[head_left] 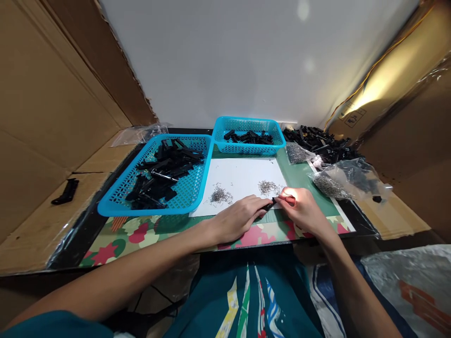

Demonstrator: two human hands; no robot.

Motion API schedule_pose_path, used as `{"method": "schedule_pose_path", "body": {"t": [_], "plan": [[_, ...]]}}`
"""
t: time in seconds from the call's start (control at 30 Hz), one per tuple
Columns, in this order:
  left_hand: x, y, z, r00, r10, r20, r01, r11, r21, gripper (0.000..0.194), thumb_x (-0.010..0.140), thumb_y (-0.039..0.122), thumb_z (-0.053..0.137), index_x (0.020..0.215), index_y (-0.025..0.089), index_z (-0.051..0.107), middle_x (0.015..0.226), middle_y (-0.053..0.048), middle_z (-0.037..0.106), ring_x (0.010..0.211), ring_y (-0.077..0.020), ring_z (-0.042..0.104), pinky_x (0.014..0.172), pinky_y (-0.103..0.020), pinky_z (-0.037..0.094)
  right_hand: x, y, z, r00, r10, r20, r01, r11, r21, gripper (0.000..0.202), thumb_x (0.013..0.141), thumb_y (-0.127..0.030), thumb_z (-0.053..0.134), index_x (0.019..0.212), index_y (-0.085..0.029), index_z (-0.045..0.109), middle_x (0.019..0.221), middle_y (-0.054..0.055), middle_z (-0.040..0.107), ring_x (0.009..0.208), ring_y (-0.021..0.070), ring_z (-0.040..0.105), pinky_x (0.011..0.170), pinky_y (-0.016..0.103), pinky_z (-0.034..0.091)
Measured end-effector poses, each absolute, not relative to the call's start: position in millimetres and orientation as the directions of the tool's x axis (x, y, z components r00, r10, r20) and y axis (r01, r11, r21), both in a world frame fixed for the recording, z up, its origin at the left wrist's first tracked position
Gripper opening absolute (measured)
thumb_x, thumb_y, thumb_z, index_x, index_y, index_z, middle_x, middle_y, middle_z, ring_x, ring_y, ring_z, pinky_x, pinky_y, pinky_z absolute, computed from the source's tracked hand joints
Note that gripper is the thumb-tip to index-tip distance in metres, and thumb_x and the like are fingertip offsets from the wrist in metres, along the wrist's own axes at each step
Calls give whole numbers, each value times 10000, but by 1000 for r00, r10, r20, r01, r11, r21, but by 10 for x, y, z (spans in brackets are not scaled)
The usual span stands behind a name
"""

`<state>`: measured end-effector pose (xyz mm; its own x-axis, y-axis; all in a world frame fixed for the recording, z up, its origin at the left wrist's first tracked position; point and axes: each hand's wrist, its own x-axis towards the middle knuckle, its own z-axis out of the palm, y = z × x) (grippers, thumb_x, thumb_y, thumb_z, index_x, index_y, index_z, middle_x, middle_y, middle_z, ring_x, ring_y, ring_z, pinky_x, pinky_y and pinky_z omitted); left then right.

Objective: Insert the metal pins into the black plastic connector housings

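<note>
My left hand (243, 217) is closed around a small black plastic part (269, 205) near the front edge of the white paper (243, 170). Thumb and fingertips of my right hand (299, 209) are pinched together at the right end of that part; whatever they grip is too small to make out. Just beyond my hands lies a pile of tiny metal pieces (268, 187), thin and wire-like. A second such pile (221, 195) rests farther left on the paper.
A blue basket (151, 212) of black parts stands left, another blue basket (248, 149) at the back. Loose black parts (324, 143) are heaped at back right. Clear bags of small metal pieces (331, 185) lie at right. One black part (66, 191) rests on cardboard, far left.
</note>
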<state>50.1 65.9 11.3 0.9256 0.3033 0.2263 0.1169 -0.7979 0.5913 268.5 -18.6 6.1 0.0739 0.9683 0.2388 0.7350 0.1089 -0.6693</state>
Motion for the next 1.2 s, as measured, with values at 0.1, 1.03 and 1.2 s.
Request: {"method": "schedule_pose_path", "body": {"t": [0.1,1.03,1.2], "plan": [[499,659,130,924,303,233,112,-799,591,297,1075,173,457,1334,158,600,1170,-137,719,1061,-256,671,898,-389,547,2751,-235,159,54,987,153,741,63,-669,361,991,-361,589,667,-208,547,605,-20,533,580,147,427,577,284,311],[489,673,136,927,285,244,102,-817,568,327,1082,206,443,1383,180,569,1208,-132,711,1103,-249,679,947,-396,565,2586,-208,69,386,887,254,492,35,-870,245,911,-329,607,726,-184,677,721,27,666,667,184,565,635,271,404],[506,685,125,916,313,252,99,-783,614,335,1080,212,452,1386,185,582,1266,-137,714,1135,-254,689,975,-409,561,2581,-223,52,396,883,252,517,13,-856,279,915,-352,610,702,-183,669,633,6,597,598,167,524,589,269,373]]}}
